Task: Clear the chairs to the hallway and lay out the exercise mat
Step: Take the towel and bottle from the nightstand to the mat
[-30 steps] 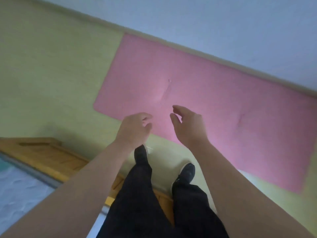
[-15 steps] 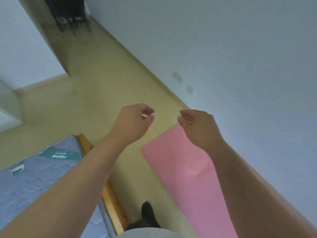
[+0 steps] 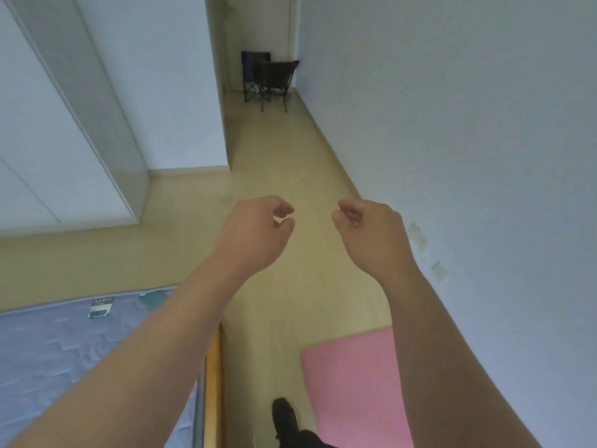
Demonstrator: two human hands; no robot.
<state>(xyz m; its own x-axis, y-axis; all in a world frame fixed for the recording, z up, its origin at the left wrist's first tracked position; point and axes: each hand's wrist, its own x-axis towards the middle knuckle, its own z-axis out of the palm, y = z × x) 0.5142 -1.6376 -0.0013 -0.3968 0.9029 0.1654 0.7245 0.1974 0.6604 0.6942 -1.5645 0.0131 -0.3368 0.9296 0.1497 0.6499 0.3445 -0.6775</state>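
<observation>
The pink exercise mat (image 3: 349, 386) lies flat on the floor along the right wall, its near end showing at the bottom right, partly behind my right forearm. Two dark folding chairs (image 3: 269, 79) stand together at the far end of the hallway. My left hand (image 3: 255, 231) and my right hand (image 3: 371, 234) are raised in front of me over bare floor, fingers loosely curled, holding nothing.
A bed with a blue-grey mattress (image 3: 64, 357) and a wooden frame edge (image 3: 214, 383) fills the bottom left. White wardrobe doors (image 3: 64, 124) line the left side. The white wall (image 3: 468, 124) runs along the right. My dark shoe (image 3: 284, 415) is on the floor beside the mat.
The view has swung up from the mat towards the hallway, bringing the chairs into sight. Both hands stay raised and empty, now a little further apart.
</observation>
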